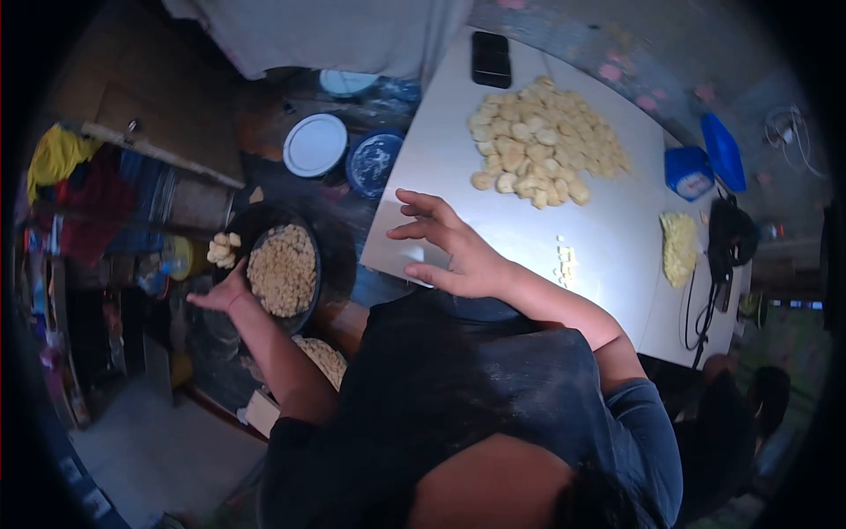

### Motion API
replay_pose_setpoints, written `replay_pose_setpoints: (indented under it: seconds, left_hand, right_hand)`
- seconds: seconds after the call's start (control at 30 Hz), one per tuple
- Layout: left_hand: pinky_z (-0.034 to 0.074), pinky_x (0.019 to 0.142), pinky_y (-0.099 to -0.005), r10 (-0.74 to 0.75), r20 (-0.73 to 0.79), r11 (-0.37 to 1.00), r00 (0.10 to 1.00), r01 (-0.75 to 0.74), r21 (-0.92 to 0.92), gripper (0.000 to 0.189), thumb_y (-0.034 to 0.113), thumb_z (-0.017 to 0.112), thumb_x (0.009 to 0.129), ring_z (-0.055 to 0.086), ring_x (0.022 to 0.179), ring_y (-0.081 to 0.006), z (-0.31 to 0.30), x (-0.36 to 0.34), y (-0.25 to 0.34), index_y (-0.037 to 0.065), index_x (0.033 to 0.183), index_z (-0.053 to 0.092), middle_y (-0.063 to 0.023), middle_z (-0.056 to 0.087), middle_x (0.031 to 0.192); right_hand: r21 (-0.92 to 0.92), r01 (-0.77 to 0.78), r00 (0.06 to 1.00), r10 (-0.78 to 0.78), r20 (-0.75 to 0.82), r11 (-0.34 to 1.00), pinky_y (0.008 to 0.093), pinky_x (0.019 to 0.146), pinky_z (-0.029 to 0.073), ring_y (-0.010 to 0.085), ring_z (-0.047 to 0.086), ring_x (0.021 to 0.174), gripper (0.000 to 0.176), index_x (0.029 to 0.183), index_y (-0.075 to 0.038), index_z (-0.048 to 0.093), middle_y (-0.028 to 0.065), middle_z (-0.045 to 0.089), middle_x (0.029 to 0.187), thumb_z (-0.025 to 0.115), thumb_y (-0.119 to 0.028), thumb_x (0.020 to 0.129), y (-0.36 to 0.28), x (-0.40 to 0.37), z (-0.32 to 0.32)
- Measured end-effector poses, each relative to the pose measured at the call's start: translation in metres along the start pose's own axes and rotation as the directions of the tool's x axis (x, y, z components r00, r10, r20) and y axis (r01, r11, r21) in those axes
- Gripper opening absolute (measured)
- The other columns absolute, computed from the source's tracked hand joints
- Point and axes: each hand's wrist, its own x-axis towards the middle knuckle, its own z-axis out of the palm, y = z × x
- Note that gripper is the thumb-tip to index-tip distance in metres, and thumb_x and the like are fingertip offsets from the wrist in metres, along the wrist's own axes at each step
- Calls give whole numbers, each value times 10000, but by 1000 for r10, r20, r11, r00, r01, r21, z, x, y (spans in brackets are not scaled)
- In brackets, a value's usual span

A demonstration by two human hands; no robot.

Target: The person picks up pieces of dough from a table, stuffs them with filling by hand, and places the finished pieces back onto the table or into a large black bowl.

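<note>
My left hand (227, 289) reaches down at the left, over the side of a dark round tub (319, 256). A clump of pale dough pieces (224, 250) rests at its fingers, with the thumb stretched out to the side. Many small dough lumps (282, 271) fill the tub. My right hand (441, 242) hovers above the near left edge of the white table (423, 167), fingers apart and holding nothing. Farther back on the tabletop lies a large heap of flattened round dough pieces (542, 141). Small pale bits (564, 263) lie near my right forearm.
A black case-like object (491, 60) sits at the table's far corner. To the right are a blue scale (688, 173), a bag of pale pieces (678, 249) and a dark corded item (730, 234). Lidded buckets (315, 145) stand on the floor. Another person (731, 432) is at lower right.
</note>
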Motion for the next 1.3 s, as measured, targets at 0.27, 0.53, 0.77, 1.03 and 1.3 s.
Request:
replay_pose_setpoints:
  seconds: [0.27, 0.53, 0.77, 1.03, 1.3]
  left_hand:
    - [49, 1038, -653, -129, 383, 851, 915, -95, 516, 660, 574, 518, 834, 6, 1376, -348, 31, -62, -65, 126, 1312, 431, -133, 184, 1483]
    - [460, 804, -284, -833, 529, 478, 162, -268, 836, 293, 238, 579, 888, 583, 901, -145, 47, -211, -166, 0, 1057, 611, -77, 621, 999]
    - [452, 711, -232, -960, 147, 181, -240, -126, 975, 303, 283, 605, 897, 562, 793, -91, 32, -273, -203, 6, 1014, 643, -34, 630, 879]
    - [453, 703, -261, -970, 98, 96, -225, 18, 995, 188, 179, 592, 904, 567, 750, -132, 29, -268, -210, -6, 918, 620, -70, 611, 817]
    - [460, 695, -260, -992, 77, 79, -100, -12, 997, 179, 148, 615, 879, 578, 763, -139, 29, -270, -214, -18, 945, 630, -82, 629, 849]
  right_hand:
    - [-432, -749, 657, 475, -586, 503, 382, 729, 496, 291, 624, 824, 209, 910, -68, 637, 116, 639, 884, 643, -245, 799, 21, -90, -86]
    - [-495, -802, 588, 584, -559, 335, 382, 725, 496, 303, 626, 798, 164, 831, -29, 638, 124, 641, 871, 626, -189, 800, 25, -117, -87]
    - [-382, -344, 850, 112, -514, 858, 344, 708, 474, 247, 607, 767, 213, 950, -70, 611, 83, 635, 830, 677, -120, 754, 6, -91, -55]
    - [-558, -241, 871, -76, -485, 794, 332, 605, 427, 261, 576, 639, 249, 951, -73, 554, 77, 629, 763, 699, -62, 749, 21, -91, -49]
    - [60, -544, 512, 387, -767, 837, 246, 643, 463, 92, 517, 665, 263, 990, -18, 631, 35, 571, 723, 706, -92, 748, 47, -96, -91]
